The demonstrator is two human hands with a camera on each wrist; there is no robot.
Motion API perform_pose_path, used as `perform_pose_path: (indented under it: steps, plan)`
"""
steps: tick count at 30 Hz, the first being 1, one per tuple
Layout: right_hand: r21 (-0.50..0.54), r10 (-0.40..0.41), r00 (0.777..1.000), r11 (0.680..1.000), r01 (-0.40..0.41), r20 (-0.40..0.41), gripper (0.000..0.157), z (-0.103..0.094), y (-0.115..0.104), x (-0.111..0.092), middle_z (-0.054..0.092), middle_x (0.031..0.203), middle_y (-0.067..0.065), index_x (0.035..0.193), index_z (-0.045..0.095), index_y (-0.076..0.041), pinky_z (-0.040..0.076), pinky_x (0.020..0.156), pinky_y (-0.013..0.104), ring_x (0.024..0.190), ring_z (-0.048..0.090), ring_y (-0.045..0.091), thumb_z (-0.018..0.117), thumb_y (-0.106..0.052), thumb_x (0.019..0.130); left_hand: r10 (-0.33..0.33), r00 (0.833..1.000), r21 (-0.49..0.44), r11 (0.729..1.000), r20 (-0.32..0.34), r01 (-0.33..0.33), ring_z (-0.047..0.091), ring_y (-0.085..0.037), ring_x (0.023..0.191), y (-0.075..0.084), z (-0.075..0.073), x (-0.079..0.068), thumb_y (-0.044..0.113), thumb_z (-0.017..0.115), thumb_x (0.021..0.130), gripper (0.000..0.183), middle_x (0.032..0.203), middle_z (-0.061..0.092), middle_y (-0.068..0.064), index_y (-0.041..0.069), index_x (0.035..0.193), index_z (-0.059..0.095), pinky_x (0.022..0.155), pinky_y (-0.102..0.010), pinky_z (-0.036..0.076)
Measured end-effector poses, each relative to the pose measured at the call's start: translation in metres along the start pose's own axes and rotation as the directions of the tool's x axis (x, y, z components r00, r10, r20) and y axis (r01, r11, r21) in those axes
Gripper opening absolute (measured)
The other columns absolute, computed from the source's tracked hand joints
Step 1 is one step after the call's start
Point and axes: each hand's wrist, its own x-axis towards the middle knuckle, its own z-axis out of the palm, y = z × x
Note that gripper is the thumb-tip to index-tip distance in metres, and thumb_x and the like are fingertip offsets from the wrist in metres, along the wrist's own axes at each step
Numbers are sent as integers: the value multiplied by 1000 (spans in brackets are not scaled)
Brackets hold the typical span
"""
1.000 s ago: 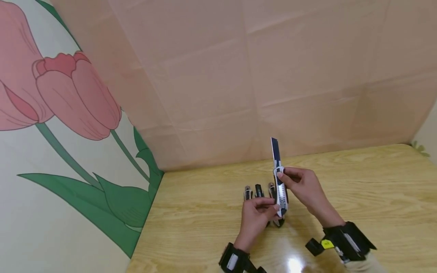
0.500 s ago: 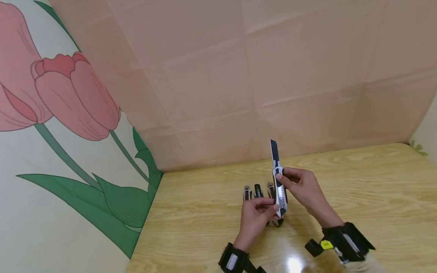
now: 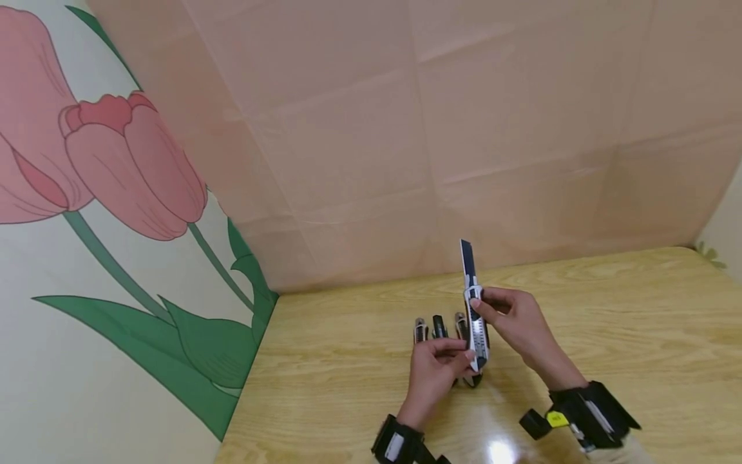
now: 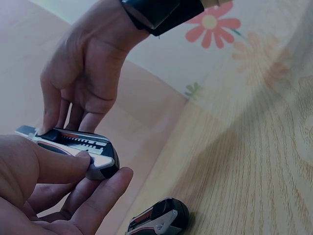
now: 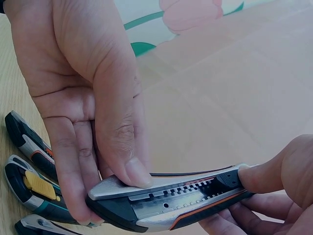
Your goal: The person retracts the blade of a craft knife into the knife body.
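A silver-and-black utility knife [image 3: 478, 330] is held upright above the table, its dark blade [image 3: 468, 263] extended at the top. My left hand [image 3: 430, 372] pinches its rear end, with the thumb on the body in the right wrist view. My right hand [image 3: 518, 320] grips it near the blade end; its thumb [image 5: 266, 171] presses on the black slider. In the left wrist view the same knife [image 4: 80, 147] lies between both hands. The blade is out of sight in the right wrist view.
Several more utility knives lie side by side on the wooden table [image 3: 324, 361] behind my left hand, among them one with a yellow slider [image 5: 39, 185]. A pinkish-brown sheet [image 3: 359, 161] hangs at the table's back edge. A tulip-painted wall [image 3: 133, 167] stands on the left.
Hands and knife keep almost the same pose. The head view has shifted very slightly.
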Motion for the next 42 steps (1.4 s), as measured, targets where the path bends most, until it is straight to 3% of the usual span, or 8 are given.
perform_pose_path:
  steps: [5, 13, 17, 29, 42]
  plan:
    - [5, 2, 1000, 1000, -2, 2, 34, -1, -1, -1, 69, 106, 20, 117, 66, 4, 57, 69, 18, 91, 64, 30, 62, -23, 98, -5, 1000, 5, 1000, -3, 5, 71, -22, 73, 0, 0, 0, -3, 76, 80, 16, 88, 73, -11, 3, 94, 76, 69, -38, 65]
    - [-10, -1, 1000, 1000, 1, 3, 37, 1, 0, -1, 68, 110, 21, 122, 64, 4, 57, 84, 44, 100, 63, 34, 63, -23, 97, 1, 1000, 5, 1000, 9, -1, 71, -23, 74, 0, -1, 0, -4, 75, 81, 16, 90, 73, -12, 2, 96, 76, 69, -38, 65]
    - [-5, 4, 1000, 1000, -4, 5, 39, 1, 1, -1, 68, 112, 21, 123, 63, 4, 56, 88, 51, 103, 63, 35, 63, -25, 97, 5, 1000, -2, 1000, 11, -5, 71, -23, 74, -1, -1, 0, -4, 75, 81, 16, 90, 73, -12, 2, 96, 76, 69, -38, 65]
    - [-10, 12, 1000, 1000, -12, 13, 32, 1, 1, -3, 68, 110, 20, 120, 64, 2, 56, 86, 47, 103, 63, 35, 63, -21, 97, 29, 1000, -14, 1000, 8, -28, 71, -30, 75, -2, -1, -1, -4, 76, 80, 16, 88, 73, -17, 1, 95, 76, 68, -41, 65]
    - [-3, -2, 1000, 1000, 2, 8, 28, 2, 1, -3, 68, 107, 19, 118, 65, 2, 56, 86, 48, 103, 63, 35, 64, -16, 96, 11, 1000, -26, 1000, 22, -11, 71, -25, 76, -4, -2, 1, -5, 74, 81, 17, 91, 73, -13, 1, 96, 75, 69, -38, 65]
